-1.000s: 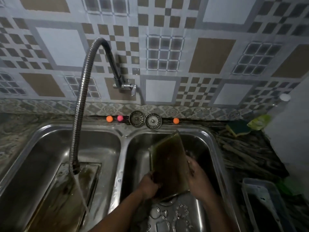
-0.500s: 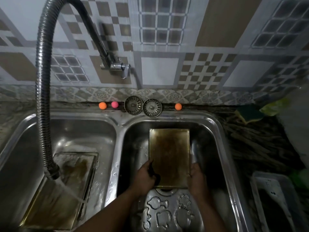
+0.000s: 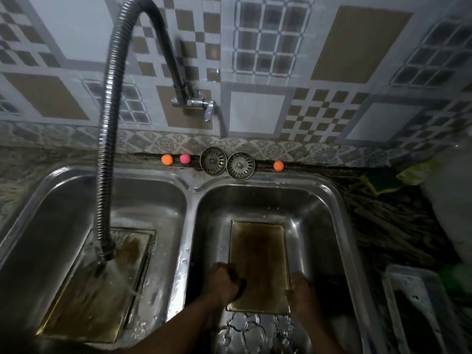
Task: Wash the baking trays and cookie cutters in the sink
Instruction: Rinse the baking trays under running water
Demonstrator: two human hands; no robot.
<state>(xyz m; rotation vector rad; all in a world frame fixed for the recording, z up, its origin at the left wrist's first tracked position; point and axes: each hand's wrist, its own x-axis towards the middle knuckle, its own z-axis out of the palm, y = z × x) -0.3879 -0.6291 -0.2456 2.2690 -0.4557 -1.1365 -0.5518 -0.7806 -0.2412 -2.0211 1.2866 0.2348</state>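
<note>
head view: left hand (image 3: 221, 282) grip clamped on a dark scrubber (image 3: 240, 286) over the baking tray (image 3: 258, 261), right hand (image 3: 302, 293) grip on its edge, cookie cutters (image 3: 258, 328) just beside

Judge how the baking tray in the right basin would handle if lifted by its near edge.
The baking tray looks like thin rigid metal, so it would probably stay stiff and feel light. Its wet sheen suggests a slippery grip. The left hand and right hand sit at its near corners, likely steadying it.

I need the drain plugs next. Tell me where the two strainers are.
In the head view, the two strainers sit side by side on the ledge behind the sink, near the divider, between a pink ball and an orange ball.
</note>
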